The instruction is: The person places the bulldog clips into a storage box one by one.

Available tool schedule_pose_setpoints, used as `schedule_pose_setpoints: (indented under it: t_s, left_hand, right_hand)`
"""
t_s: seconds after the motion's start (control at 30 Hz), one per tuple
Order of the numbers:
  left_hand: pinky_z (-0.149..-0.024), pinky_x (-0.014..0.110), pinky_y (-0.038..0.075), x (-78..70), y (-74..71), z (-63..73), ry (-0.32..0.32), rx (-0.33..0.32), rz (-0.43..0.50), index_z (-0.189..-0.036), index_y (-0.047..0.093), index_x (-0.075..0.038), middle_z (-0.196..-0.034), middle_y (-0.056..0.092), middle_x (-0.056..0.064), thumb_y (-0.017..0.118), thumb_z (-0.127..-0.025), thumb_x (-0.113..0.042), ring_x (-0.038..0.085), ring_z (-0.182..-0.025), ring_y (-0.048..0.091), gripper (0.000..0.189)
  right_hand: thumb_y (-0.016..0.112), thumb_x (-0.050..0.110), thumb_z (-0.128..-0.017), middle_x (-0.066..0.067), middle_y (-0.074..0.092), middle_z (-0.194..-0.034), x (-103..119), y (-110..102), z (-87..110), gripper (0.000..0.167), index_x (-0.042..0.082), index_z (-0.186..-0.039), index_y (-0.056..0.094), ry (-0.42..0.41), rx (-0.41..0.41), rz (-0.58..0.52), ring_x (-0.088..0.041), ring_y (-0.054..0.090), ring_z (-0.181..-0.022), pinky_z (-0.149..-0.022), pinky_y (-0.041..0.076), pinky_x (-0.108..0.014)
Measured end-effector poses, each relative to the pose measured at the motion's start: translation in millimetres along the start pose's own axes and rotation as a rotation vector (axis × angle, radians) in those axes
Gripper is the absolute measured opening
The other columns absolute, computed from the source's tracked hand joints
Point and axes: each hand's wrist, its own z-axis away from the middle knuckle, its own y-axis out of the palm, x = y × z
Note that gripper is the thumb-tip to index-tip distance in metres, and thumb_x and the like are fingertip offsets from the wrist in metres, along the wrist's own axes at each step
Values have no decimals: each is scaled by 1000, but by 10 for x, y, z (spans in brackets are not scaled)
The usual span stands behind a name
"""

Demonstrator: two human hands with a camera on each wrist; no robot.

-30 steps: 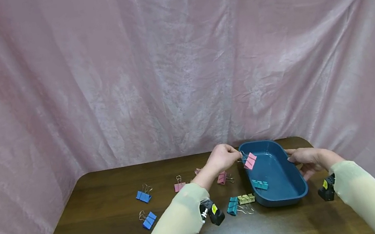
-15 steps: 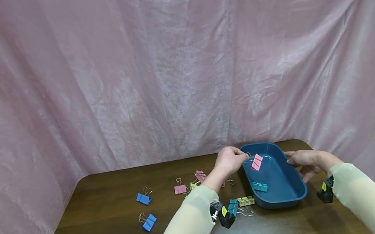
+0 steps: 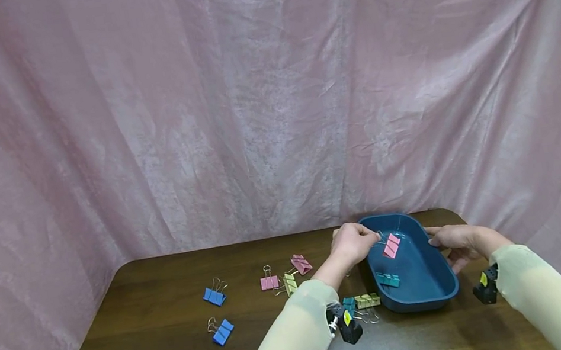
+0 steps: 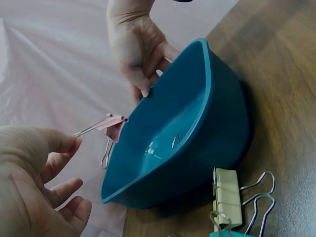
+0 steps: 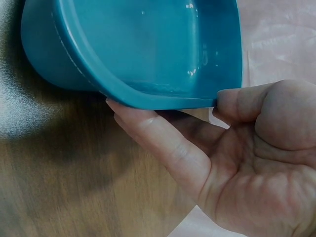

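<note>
My left hand (image 3: pixel 352 244) pinches a wire handle of a pink binder clip (image 3: pixel 391 246) between thumb and forefinger. The clip hangs over the blue plastic tray (image 3: pixel 421 303), above its left side; the left wrist view shows the pink clip (image 4: pixel 113 126) in the air near the rim, the other fingers loosely bent. At the tray's right side my right hand (image 3: pixel 459 241) holds the rim, with the thumb (image 5: pixel 239 104) on the edge and fingers against the outer wall. Inside the tray lies a teal binder clip (image 3: pixel 388 279).
Against the tray's near left corner lie a yellow clip (image 3: pixel 367 301) and a teal clip (image 3: pixel 349 304), partly hidden by the left wrist camera. Farther left are pink clips (image 3: pixel 269 283), another yellow clip (image 3: pixel 290 283) and two blue clips (image 3: pixel 215 296). A pink curtain (image 3: pixel 271 110) hangs behind the table.
My left hand has moved right with the pink binder clip, farther over the tray. Clips behind the left forearm have come into view. The right hand stays on the rim.
</note>
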Motion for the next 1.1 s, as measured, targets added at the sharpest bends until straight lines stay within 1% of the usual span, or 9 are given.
schedule_pose_setpoints:
  t_s: [0.1, 0.2, 0.27, 0.37, 0.5, 0.6, 0.87, 0.97, 1.1]
  left_hand:
    - [-85, 36, 49, 3, 28, 12, -5, 33, 38, -92, 84, -19, -96, 72, -8, 75, -91, -35, 23, -113, 53, 18]
    - [-94, 43, 50, 32, 42, 37, -14, 69, 66, -111, 81, -18, -115, 71, -2, 72, -93, -41, 27, -122, 50, 31]
    - [-98, 48, 48, 60, 32, 59, -20, 82, 81, -125, 75, -17, -127, 67, 2, 69, -95, -45, 29, -127, 47, 42]
    - [-102, 54, 45, 82, -34, 77, -5, 74, 108, -138, 66, -16, -140, 60, 6, 67, -97, -46, 33, -132, 44, 51]
    - [-107, 53, 42, 66, -199, 81, 47, 74, 126, -145, 59, -16, -146, 56, 5, 64, -99, -45, 33, -139, 42, 55]
    - [-108, 52, 41, 68, -344, 73, 85, 84, 129, -148, 56, -15, -147, 55, 4, 63, -100, -43, 32, -139, 44, 56]
    - [-108, 48, 43, 154, -733, 120, 152, 103, 149, -151, 50, -13, -154, 48, 9, 63, -100, -40, 30, -138, 49, 60]
    - [-108, 48, 43, 207, -873, 152, 161, 109, 140, -152, 49, -13, -154, 48, 8, 63, -100, -40, 31, -136, 51, 61]
    - [-110, 51, 40, 271, -1046, 198, 156, 117, 121, -153, 47, -14, -155, 47, 8, 62, -100, -40, 36, -140, 46, 61]
  right_hand:
    - [32, 9, -108, -38, 45, -139, 0, -2, -9, 62, 8, -164, 4, -3, 4, 4, -45, 71, -91, -72, 60, -55]
    - [32, 10, -109, -38, 44, -141, -15, 11, -17, 62, 9, -164, 4, 10, 2, -4, -44, 71, -91, -73, 60, -55]
    - [31, 10, -109, -38, 43, -142, -28, 23, -21, 62, 9, -164, 3, 14, 5, -1, -44, 71, -91, -73, 60, -55]
    - [32, 9, -109, -39, 43, -141, -40, 36, -26, 61, 8, -164, 4, 14, 1, 0, -44, 71, -91, -73, 59, -56]
    - [32, 8, -108, -40, 43, -141, -37, 23, -29, 62, 7, -163, 5, 6, -8, -1, -46, 71, -92, -73, 59, -58]
    - [33, 8, -108, -40, 43, -140, -24, 6, -33, 62, 6, -163, 5, 7, -4, 5, -46, 70, -93, -72, 59, -58]
    - [32, 9, -109, -41, 42, -141, 7, -23, -41, 61, 7, -163, 4, 2, 8, 2, -45, 70, -93, -73, 59, -58]
    - [31, 9, -109, -41, 40, -143, 13, -24, -37, 61, 7, -163, 3, -2, 8, 4, -46, 70, -93, -73, 59, -58]
    - [31, 8, -109, -42, 39, -143, 12, -19, -37, 61, 7, -163, 2, -1, 3, 10, -46, 71, -93, -73, 59, -58]
